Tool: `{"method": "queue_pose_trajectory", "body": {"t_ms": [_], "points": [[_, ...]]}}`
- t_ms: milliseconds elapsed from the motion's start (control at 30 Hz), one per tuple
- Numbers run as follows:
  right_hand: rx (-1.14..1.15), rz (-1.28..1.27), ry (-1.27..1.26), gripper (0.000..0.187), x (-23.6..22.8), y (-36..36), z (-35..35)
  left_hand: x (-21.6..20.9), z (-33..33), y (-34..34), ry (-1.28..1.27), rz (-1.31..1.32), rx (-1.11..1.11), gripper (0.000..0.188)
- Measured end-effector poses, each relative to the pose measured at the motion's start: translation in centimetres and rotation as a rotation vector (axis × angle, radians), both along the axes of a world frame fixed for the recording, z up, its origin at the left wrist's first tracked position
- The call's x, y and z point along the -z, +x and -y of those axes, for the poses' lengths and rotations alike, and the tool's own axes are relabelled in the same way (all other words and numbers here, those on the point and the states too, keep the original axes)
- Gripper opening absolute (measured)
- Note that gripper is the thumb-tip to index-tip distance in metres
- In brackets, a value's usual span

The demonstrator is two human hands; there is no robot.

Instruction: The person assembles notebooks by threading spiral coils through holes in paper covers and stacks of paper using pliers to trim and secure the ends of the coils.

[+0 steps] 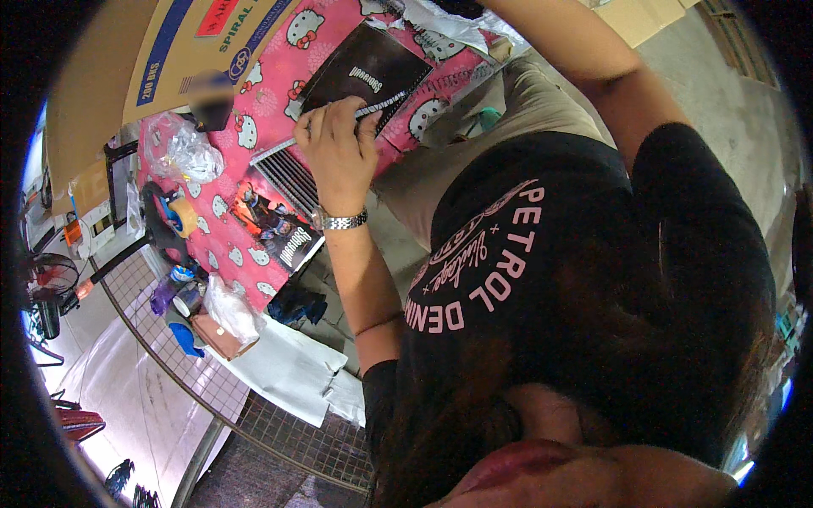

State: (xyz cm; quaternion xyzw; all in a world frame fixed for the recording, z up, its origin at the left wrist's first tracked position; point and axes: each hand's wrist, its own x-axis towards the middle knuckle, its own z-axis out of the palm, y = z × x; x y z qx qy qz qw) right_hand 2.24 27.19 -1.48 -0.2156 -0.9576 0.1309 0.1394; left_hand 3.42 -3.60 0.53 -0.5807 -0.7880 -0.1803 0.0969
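From the head camera, the left hand (339,144) rests on a black notebook (368,72) with a metal spiral edge (381,103). The fingers (326,118) curl down onto the spiral, so the grip looks pressed on the spiral, though I cannot tell if it pinches the wire. A silver watch (339,220) sits on the wrist just below the grip.

The notebook lies on a pink patterned cloth (254,127) that covers the worktop. Just below the grip is a loose metal spiral strip (284,173), and below that a picture-cover booklet (275,229). Further out to the side of the grip are a tape dispenser (174,216) and a crumpled clear bag (182,152). A cardboard box (178,42) stands beyond the grip.

The right arm (584,51) reaches up past the notebook, but the right hand is out of the picture, so I cannot tell its grip.

To do this well, I think the hand should hold the notebook flat and still, and keep the fingers close to the spiral so it does not bend.
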Motion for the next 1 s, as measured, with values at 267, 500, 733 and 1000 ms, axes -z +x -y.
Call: {"method": "queue_pose_trajectory", "body": {"t_ms": [267, 500, 733, 1000], "points": [[0.17, -0.282, -0.188, 0.052, 0.6, 9.6, -2.6, 0.0, -0.4, -0.4, 0.012, 0.049, 0.043, 0.021], [-0.525, 0.253, -0.115, 0.043, -1.3, 4.8, -7.6, 1.1, 0.4, -1.3, -0.025, 0.036, 0.037, 0.02], [-0.544, 0.181, -0.053, 0.049, 1.1, 3.8, -9.1, 2.0, 1.3, -0.3, 0.039, -0.134, -0.296, 0.03], [-0.841, -0.019, -1.226, 0.037, -3.3, 8.8, 2.3, 2.8, -0.1, 0.4, 0.122, 0.048, -0.231, 0.043]]}}
